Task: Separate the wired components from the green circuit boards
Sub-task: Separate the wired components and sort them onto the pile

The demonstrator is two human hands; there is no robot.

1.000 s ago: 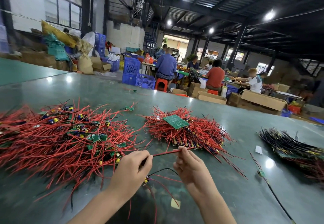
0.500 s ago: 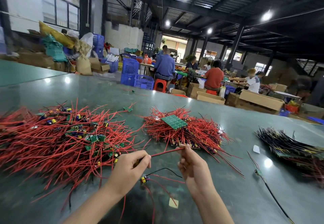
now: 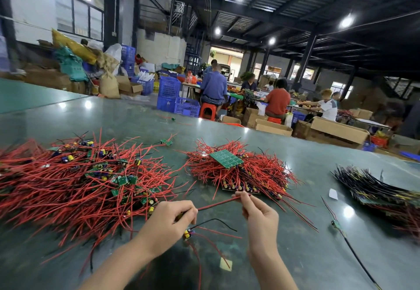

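Spreading over the left of the green table point(image 3: 295, 255), the large heap of red-wired boards point(image 3: 75, 189) is judged light, springy and prone to tangling, so pieces are best drawn out singly. A smaller red pile point(image 3: 245, 173) lies near the middle, topped by a green circuit board panel point(image 3: 226, 158) that looks thin, stiff and likely to snap if bent. Between the two hands a single red wire point(image 3: 218, 203) is stretched just above the table; it is judged soft and slightly slippery, best taken close to its joint. The left hand point(image 3: 168, 223) is curled, pinching the wire's near end, where a small yellow-capped component point(image 3: 188, 233) hangs just beneath. The right hand point(image 3: 261, 216) is closed, fingertips pinching the far end
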